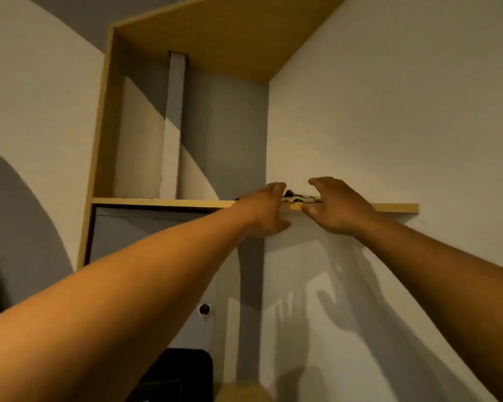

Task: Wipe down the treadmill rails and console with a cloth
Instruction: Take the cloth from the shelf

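Your left hand [263, 211] has its fingers nearly straight, tips at the dark-and-white cloth [296, 197]. Your right hand [339, 208] arches its fingers over the cloth's other end; whether it grasps cannot be told. The cloth lies on the wooden shelf [389, 208], long axis along the shelf's front edge.

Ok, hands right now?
Left hand: open, fingers straight, at the shelf.
Right hand: arched over a dark item; grip cannot be told.
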